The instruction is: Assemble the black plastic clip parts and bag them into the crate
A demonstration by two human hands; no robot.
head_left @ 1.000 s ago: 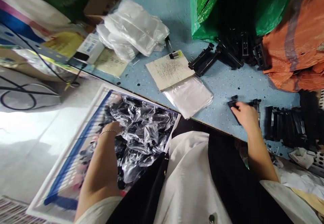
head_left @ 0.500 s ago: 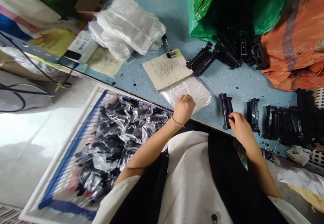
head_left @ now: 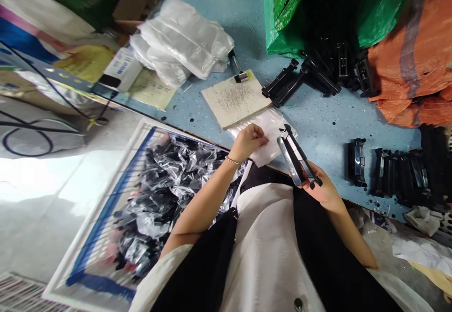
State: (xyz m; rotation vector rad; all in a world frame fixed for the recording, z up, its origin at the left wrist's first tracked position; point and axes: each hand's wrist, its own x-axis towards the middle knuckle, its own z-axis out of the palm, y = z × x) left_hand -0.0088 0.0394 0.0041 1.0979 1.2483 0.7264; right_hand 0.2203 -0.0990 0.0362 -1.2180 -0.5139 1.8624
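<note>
My right hand [head_left: 319, 187] is closed round a long black plastic part [head_left: 296, 159], lifted off the blue table [head_left: 318, 119] and tilted toward my left. My left hand [head_left: 249, 140] pinches the top clear plastic bag of a small stack [head_left: 271, 126] at the table's near edge. The two hands are close together, just in front of my body. A single black part [head_left: 356, 161] lies on the table to the right, beside a row of several more [head_left: 399, 175].
A white crate [head_left: 141, 128] full of bagged black parts stands on the floor at my left. A worn board with a small tool [head_left: 236, 98], a heap of clear bags [head_left: 183, 44], a green sack [head_left: 310, 11] spilling black parts and an orange sack [head_left: 413, 53] lie beyond.
My right hand has lifted a black part off the table and swung it left. My left hand came out of the crate to the bag stack and now pinches a bag.
</note>
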